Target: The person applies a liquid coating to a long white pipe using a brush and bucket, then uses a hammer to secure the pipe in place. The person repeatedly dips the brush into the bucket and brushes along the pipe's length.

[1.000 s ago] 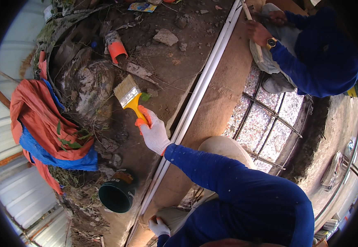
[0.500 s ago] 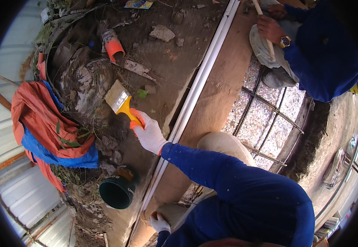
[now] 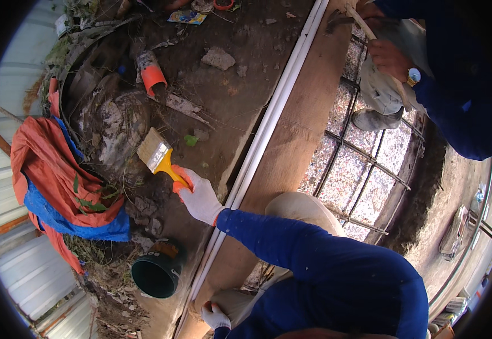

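My right hand (image 3: 201,199), in a white glove with orange fingers, is closed around the yellow handle of a paintbrush (image 3: 158,151). The brush's wide pale bristles point up and left, over the dirt beside a lumpy, earth-crusted mound (image 3: 116,121). Low in the view, my left hand (image 3: 216,317) wears a similar glove and rests against my beige trouser leg, its fingers partly showing and holding nothing visible. Between the hands and the left wall, a dark green bucket (image 3: 156,274) lies tilted, its mouth facing me.
White pipes (image 3: 268,121) run along a wooden board (image 3: 291,133). Right of it, steel bars (image 3: 365,155) cross a speckled surface. A co-worker's hand (image 3: 390,59) grips a wooden-handled tool (image 3: 365,25). An orange-and-blue tarp (image 3: 59,175) lies beside the metal wall (image 3: 37,271).
My right hand and the brush have shifted slightly left and down, along with much of the scene. The co-worker's arm and tool have moved, and the tool's metal head now shows.
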A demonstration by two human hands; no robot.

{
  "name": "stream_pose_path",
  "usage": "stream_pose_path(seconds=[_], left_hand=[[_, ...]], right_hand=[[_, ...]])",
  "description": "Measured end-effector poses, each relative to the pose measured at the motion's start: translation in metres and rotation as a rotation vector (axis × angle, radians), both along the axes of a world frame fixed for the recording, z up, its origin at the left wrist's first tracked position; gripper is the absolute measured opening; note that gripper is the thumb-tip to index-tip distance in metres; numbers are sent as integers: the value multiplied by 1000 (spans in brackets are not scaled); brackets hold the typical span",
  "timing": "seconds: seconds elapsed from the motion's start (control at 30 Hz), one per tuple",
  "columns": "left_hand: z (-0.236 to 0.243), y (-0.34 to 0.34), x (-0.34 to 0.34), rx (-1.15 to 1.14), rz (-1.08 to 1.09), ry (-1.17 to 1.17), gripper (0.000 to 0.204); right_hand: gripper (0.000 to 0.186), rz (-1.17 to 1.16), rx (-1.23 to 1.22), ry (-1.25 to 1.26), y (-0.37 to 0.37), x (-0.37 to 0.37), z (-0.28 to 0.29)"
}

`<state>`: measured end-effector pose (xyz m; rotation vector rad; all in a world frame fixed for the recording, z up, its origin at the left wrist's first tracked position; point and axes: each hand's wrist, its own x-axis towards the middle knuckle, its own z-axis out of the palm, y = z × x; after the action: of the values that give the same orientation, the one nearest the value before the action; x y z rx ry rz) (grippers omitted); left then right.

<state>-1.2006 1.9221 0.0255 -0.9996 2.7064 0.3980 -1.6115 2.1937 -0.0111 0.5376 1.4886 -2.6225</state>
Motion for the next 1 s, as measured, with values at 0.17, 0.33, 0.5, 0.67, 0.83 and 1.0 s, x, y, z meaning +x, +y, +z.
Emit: stream_pose_path(seconds=[0.17,0.33,0.5,0.67,0.83,1.0], left_hand=[[-1,1,-2,42,11,42,23],[-13,-24,21,4,-69,-52,41],[-37,-69,59,-43,-193,-262,59],[-7,-24,16,-12,-88,-232,55],[8,-5,3,-32,-55,-283,50],[6,-9,6,-2,-13,-222,52]], right_hand=[[50,23,5,-32,5,0,2],[49,24,-4,-11,1,1,0],[50,26,-10,-16,1,-1,5],[52,-13,-21,3,-1,0,-2],[52,-19,-13,31,-3,0,-5],[51,15,-91,-3,-6,0,-3]])
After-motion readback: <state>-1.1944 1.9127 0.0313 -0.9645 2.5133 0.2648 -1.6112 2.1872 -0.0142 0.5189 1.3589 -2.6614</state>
